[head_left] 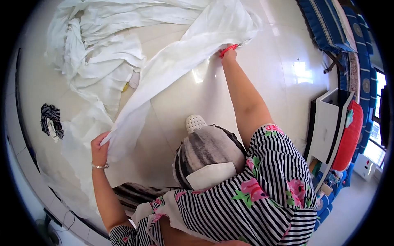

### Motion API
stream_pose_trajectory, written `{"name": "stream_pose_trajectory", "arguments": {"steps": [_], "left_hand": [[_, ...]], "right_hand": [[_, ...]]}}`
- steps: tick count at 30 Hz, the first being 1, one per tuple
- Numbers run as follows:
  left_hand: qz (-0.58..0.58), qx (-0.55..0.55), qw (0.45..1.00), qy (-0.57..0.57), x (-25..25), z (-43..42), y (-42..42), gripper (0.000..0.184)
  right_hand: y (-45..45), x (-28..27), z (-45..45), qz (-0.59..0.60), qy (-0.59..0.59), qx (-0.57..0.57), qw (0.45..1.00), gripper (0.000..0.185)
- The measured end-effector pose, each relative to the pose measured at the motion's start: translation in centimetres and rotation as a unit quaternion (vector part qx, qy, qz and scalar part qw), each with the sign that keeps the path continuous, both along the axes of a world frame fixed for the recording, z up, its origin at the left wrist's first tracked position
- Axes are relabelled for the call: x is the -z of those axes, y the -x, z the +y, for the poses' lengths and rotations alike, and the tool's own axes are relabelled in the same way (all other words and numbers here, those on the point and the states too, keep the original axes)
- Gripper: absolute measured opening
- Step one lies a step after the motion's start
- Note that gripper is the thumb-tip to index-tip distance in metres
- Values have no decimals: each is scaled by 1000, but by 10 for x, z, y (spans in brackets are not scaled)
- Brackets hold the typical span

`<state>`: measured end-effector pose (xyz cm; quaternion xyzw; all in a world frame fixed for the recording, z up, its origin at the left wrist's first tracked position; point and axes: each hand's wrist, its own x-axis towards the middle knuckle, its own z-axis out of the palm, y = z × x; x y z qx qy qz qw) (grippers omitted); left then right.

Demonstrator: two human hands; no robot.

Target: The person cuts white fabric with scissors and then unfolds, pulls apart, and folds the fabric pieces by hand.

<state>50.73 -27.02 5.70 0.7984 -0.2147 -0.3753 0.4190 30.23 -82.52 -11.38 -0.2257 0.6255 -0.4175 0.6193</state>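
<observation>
A long piece of thin white fabric (168, 67) stretches diagonally between my two hands, above the tiled floor. At its near lower end, my left hand (99, 147) is closed on a bunched edge, with a silver bracelet on the wrist. Out in front, at the fabric's far end, my right hand (227, 52) grips the edge; the cloth partly hides its fingers. A red band (228, 50) circles that wrist. More of the white cloth lies in loose folds (98, 53) on the floor at the far left, and a sheer part spreads beside my left arm.
A crumpled black-and-white striped cloth (51, 119) lies on the floor at left. One white perforated clog (195, 123) shows by my knee. To the right stand a white cabinet (326, 127), a red cushion (349, 137) and blue-covered furniture (326, 24).
</observation>
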Motion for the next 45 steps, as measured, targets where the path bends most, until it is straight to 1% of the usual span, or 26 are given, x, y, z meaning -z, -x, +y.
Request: {"name": "stream_pose_trajectory", "arguments": {"steps": [2,6,7,8,9,10,12,14,15,22,24,25,26,27,28,29,30,31,32,34,36,37,38,39,41,45], "left_hand": [[2,15,1000,-17,-24,16,-6,30],[-64,93,991,-75,-47,44,-7,28],[-89,121,985,-85,-45,46,-5,28],[-111,148,978,-96,-41,49,-1,28],[-92,116,985,-87,-29,56,5,27],[-75,82,991,-78,-15,63,7,27],[-85,64,990,-92,-6,57,12,25],[-37,-10,993,-108,3,57,10,22],[-34,-20,994,-97,8,61,7,22],[-37,-52,996,-59,14,76,-11,22],[-43,-45,996,-65,8,78,-12,23],[-40,-40,996,-68,6,80,-13,23],[-37,-32,996,-71,5,80,-13,23],[-33,-24,996,-73,6,80,-12,23],[-24,-32,997,-70,9,81,-13,22],[-15,-39,997,-67,13,83,-12,22],[-7,-46,997,-61,17,81,-12,22],[8,-59,997,-53,18,76,-11,22],[21,-73,996,-44,18,70,-11,22],[16,-89,995,-45,21,67,-12,21],[-16,-93,994,-62,32,70,-14,20],[-39,-84,994,-65,32,72,-15,20],[-62,-74,993,-66,32,76,-15,20],[-83,-62,992,-66,32,77,-15,20],[-120,-75,986,-82,24,79,-11,20],[-162,-88,947,-264,33,101,-17,25]], "right_hand": [[-12,-9,0,-44,-23,3,999,24],[11,57,-46,-66,23,-19,997,30],[21,41,-45,130,21,-25,991,36],[46,65,-73,200,156,28,967,49],[57,96,-85,264,286,76,918,62],[35,2,-31,426,253,27,868,59],[42,-32,-21,550,325,-150,754,56],[47,-29,-29,485,409,-357,686,51],[43,-40,-27,543,331,-452,626,46],[37,-44,-28,593,325,-634,375,38],[39,-64,-38,546,310,-672,392,36],[45,-67,-67,423,232,-739,470,38],[31,-111,-71,455,184,-783,383,41],[33,-125,-96,423,204,-777,420,34],[-6,-183,-79,523,37,-743,415,27],[-1,-157,-155,470,113,-768,420,16],[-14,-157,-192,417,240,-730,486,12],[-48,-172,-202,477,424,-627,447,20],[-87,-169,-236,581,465,-495,449,35],[-155,-221,-140,561,570,-362,478,52],[-193,-201,-128,458,567,-365,579,50],[-203,-210,-50,323,640,-323,618,30],[-198,-186,-47,440,611,-353,555,29],[-181,-188,-25,452,577,-435,523,49],[-145,-165,5,478,539,-430,544,42],[-60,-98,11,553,370,-478,572,46]]}}
